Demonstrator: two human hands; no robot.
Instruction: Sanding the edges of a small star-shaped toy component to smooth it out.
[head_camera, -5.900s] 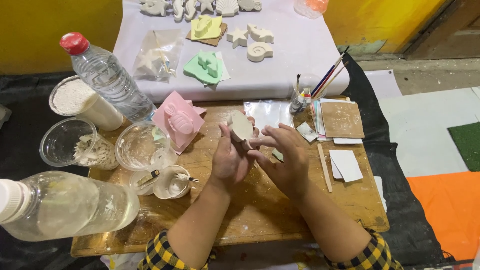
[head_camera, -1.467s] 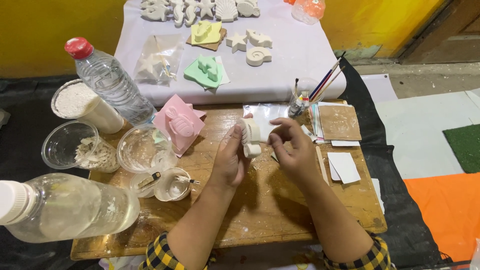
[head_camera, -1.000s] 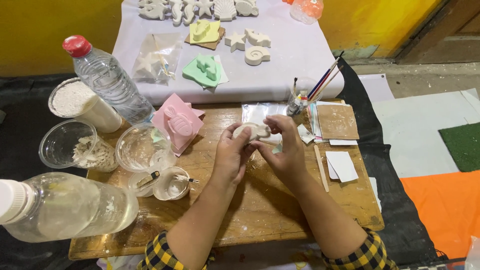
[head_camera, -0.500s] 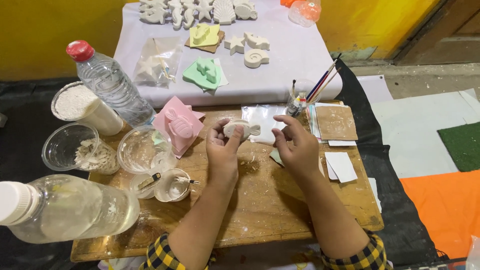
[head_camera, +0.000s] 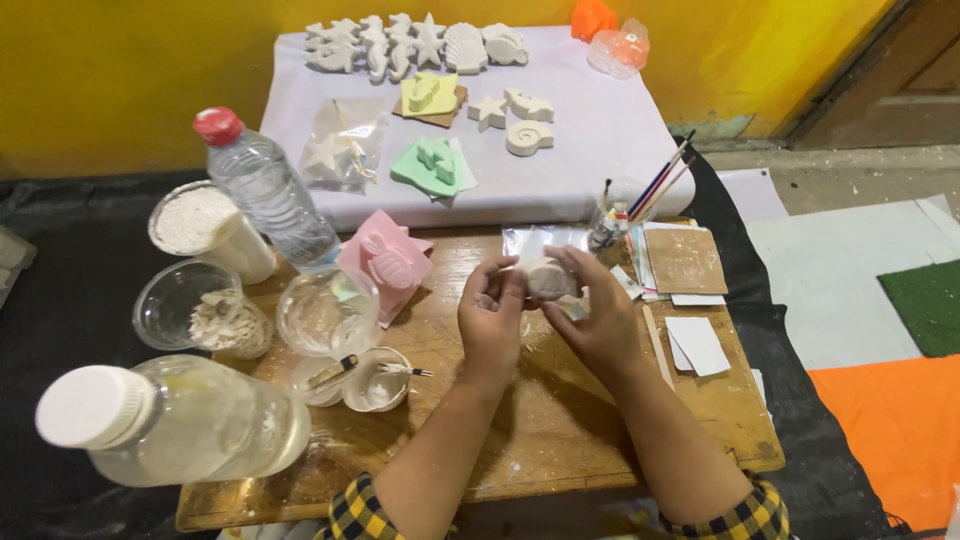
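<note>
My left hand (head_camera: 490, 315) and my right hand (head_camera: 595, 320) meet above the wooden board (head_camera: 540, 420), both pinching a small white plaster cast (head_camera: 545, 280) between the fingertips. The cast is rounded and partly hidden by my fingers. A clear plastic bag (head_camera: 540, 240) lies on the board just behind the hands. A pink mould (head_camera: 385, 260) leans to the left of my left hand.
Left side: two water bottles (head_camera: 265, 200) (head_camera: 190, 425), a powder jar (head_camera: 205, 225), clear cups (head_camera: 195, 310) (head_camera: 325, 310), a small mixing bowl (head_camera: 370, 380). Brushes in a cup (head_camera: 625, 205), sandpaper (head_camera: 685, 260) and paper pieces (head_camera: 695, 345) at right. Several plaster shapes (head_camera: 420, 45) sit on the white cloth behind.
The cast has stayed in both hands, lifted slightly and turned between the fingers. The hands drew close together again after being a little apart half a second ago.
</note>
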